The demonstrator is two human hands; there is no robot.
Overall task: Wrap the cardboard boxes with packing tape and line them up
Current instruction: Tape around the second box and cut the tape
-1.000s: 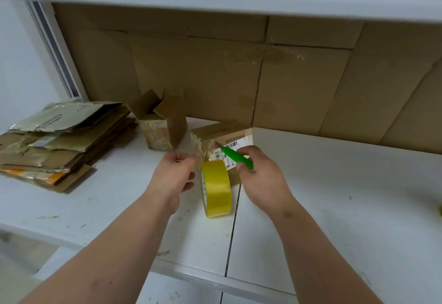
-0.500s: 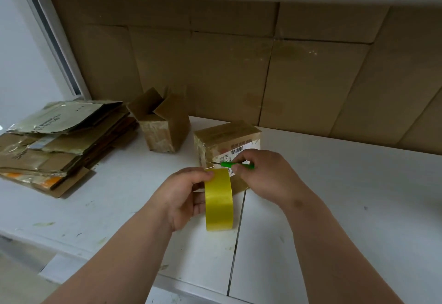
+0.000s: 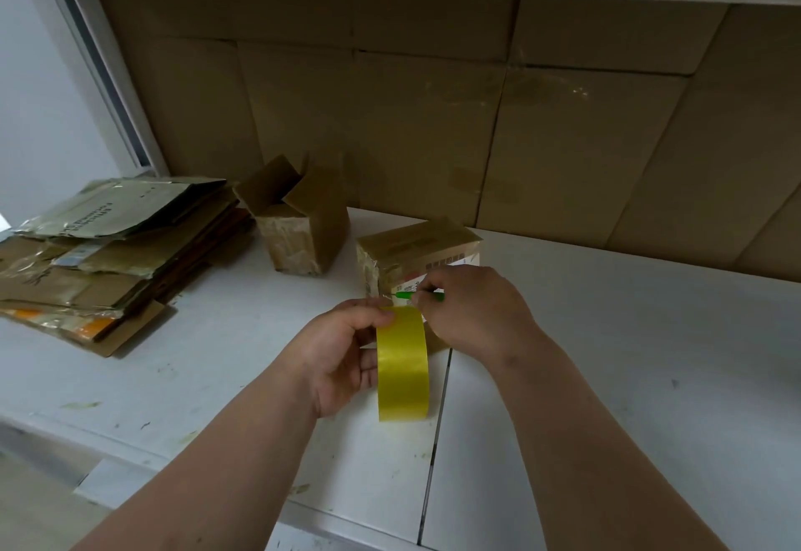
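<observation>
Left hand [image 3: 342, 360] has its grip curled round the yellow tape roll [image 3: 403, 366], standing on edge just in front of the closed box [image 3: 416, 256] on the desk [image 3: 607, 377]. Right hand [image 3: 472, 312] is pinched tight on a small green cutter [image 3: 418, 295], lying crosswise, tip pointing left, right above the roll's top where the tape seems to run off toward the box; that strip is hard to make out. The cut looks next, and the right hand is the nearer one. Behind and to the left, an open box [image 3: 303, 230] stands with flaps up, contents hidden. Flattened cardboard [image 3: 99, 256] is stacked far left.
</observation>
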